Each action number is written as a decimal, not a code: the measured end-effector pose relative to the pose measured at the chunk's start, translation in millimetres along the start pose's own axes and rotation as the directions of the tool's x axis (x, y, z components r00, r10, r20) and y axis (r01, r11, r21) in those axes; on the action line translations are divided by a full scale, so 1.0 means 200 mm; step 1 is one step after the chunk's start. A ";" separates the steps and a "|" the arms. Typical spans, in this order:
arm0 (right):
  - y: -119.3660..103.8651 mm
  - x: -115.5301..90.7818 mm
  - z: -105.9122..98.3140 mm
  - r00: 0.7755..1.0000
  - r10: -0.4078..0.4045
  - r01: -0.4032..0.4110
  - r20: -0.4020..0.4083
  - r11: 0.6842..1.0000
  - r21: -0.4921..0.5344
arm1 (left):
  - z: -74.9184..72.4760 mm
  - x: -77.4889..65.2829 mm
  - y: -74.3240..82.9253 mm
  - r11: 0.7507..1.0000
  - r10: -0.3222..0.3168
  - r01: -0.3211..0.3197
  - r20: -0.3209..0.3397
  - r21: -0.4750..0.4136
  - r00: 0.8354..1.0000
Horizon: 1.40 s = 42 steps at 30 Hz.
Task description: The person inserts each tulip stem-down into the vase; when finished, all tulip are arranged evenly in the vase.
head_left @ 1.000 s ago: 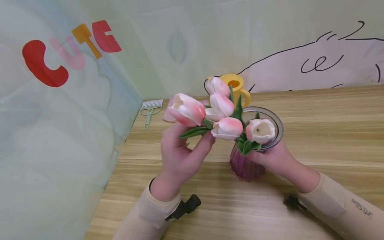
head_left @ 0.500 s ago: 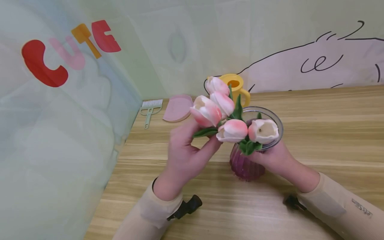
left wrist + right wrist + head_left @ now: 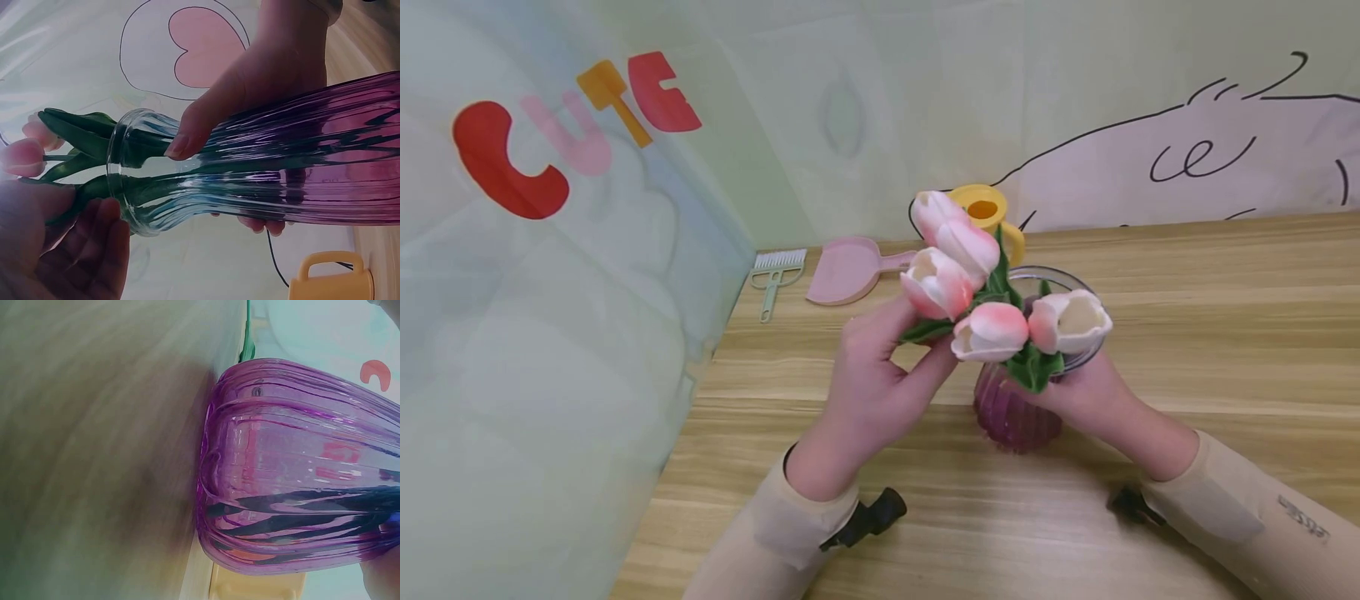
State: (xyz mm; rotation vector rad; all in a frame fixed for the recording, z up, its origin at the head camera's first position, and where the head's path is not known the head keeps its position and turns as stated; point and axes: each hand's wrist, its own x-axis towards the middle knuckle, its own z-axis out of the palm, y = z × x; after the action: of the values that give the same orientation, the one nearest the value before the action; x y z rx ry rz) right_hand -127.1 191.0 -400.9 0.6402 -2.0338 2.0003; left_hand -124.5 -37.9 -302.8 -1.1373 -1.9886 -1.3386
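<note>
Several pink-and-white tulips with green leaves stand in a ribbed glass vase, purple at the base and clear at the rim. My left hand pinches a tulip just under its bloom, left of the vase mouth. In the left wrist view, the left hand's fingers curl beside the leaves, close to the glass rim. My right hand grips the vase by its neck, thumb on the near side. Dark green stems reach down inside, and the base sits right at the tabletop in the right wrist view.
A yellow watering can stands behind the blooms, against the back wall cloth. To its left lie a pink dustpan and a small green brush. Printed cloth borders the wooden table on the left.
My left hand has moved right, bringing its tulip closer to the other blooms. The blooms have shifted and more of the dustpan shows. The right hand and vase stay in place.
</note>
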 end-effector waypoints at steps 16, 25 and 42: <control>-0.01 0.00 0.00 1.000 0.009 -0.009 0.008 0.999 -0.042 | 0.02 0.00 0.02 0.994 -0.059 0.057 -0.020 -0.092 0.998; 0.00 0.01 0.00 1.000 -0.022 0.022 -0.001 0.999 -0.036 | 0.06 -0.01 0.00 0.996 -0.051 0.046 -0.056 -0.081 0.997; 0.00 0.00 0.00 0.998 -0.055 0.056 0.009 0.993 -0.104 | 0.11 -0.02 0.00 1.000 0.000 -0.001 -0.009 -0.013 1.000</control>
State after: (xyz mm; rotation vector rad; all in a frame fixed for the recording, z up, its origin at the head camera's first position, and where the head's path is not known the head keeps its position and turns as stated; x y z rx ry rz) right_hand -127.3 190.3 -400.4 0.6739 -2.0847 1.8499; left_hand -120.9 -20.2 -314.7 -1.1354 -1.9757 -1.3559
